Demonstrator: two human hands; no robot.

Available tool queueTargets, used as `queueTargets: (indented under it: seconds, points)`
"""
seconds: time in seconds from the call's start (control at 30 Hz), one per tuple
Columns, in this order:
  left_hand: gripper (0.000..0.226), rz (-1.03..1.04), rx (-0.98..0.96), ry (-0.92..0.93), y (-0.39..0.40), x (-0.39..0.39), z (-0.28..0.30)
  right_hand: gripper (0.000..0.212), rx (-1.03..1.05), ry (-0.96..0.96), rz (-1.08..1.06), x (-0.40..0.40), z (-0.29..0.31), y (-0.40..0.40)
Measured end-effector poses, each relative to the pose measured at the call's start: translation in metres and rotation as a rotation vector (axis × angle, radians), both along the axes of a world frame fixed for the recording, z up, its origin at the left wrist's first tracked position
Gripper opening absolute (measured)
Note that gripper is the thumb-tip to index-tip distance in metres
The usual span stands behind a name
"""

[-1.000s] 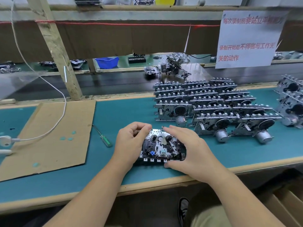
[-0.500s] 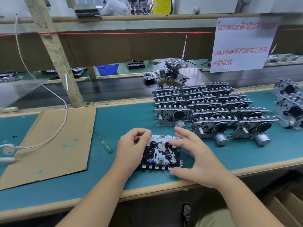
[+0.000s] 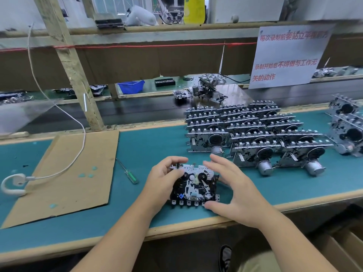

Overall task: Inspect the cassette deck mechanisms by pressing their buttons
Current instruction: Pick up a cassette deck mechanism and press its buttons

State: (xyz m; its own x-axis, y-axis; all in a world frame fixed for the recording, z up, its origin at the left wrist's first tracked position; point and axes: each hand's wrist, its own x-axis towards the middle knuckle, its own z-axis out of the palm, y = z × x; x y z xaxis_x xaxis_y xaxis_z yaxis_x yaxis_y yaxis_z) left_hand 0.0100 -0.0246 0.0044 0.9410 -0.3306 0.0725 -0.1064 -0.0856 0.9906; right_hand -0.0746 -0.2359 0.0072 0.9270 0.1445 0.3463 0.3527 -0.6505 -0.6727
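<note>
A cassette deck mechanism (image 3: 194, 185) lies flat on the green mat of the workbench (image 3: 149, 146), near the front edge, with its face up. Two black round hubs show in its upper part, and a row of small button tabs (image 3: 188, 203) runs along the side nearest to the person. The left hand (image 3: 163, 181) grips the mechanism at its left side: the fingers are curled over the far top corner and the thumb lies on the face near the left hub. The right hand (image 3: 233, 189) is at the right side with spread, slightly bent fingers. Its thumb tip touches the button row at the right end, while the other fingers reach over the far right corner. Whether those fingers touch the metal cannot be told, as they are a little blurred.

Behind it, to the right, many more cassette deck mechanisms (image 3: 253, 134) stand in close rows on the mat, with their round motors toward the front. Another small group (image 3: 349, 126) stands at the far right edge. To the left of the held mechanism lies a green-handled screwdriver (image 3: 130, 174), just beside a sheet of cardboard (image 3: 64, 173). A white cable (image 3: 78, 122) hangs down to a white earpiece (image 3: 13, 183) on the cardboard's left edge. A white paper sign (image 3: 288, 55) with red characters hangs above the rows.
</note>
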Motion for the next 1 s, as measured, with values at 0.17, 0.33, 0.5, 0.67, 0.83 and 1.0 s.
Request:
queueTargets:
  seconds: [0.17, 0.33, 0.5, 0.67, 0.83, 1.0]
  points:
    - [0.036, -0.017, -0.059, 0.009, 0.001, -0.001, 0.004, 0.035, 0.032, 0.001, -0.044, -0.006, 0.003, 0.004]
    - [0.046, -0.041, -0.081, -0.003, 0.000, 0.001, 0.005, 0.020, -0.060, -0.228, -0.330, -0.021, -0.005, 0.049]
    - [0.042, 0.004, -0.055, -0.004, -0.002, 0.003, -0.001, 0.024, -0.347, -0.206, -0.586, -0.026, 0.001, 0.071]
    - [0.041, 0.124, -0.069, -0.036, -0.003, 0.003, -0.002, 0.025, -0.422, -0.084, -0.606, -0.021, 0.016, 0.086]
    - [0.040, 0.162, -0.048, -0.098, -0.001, -0.004, 0.000, 0.028, -0.554, 0.131, -0.658, -0.015, 0.020, 0.098]
    - [0.041, 0.206, -0.047, -0.120, 0.014, -0.005, 0.006, 0.035, -0.586, 0.338, -0.619, -0.001, 0.028, 0.112]
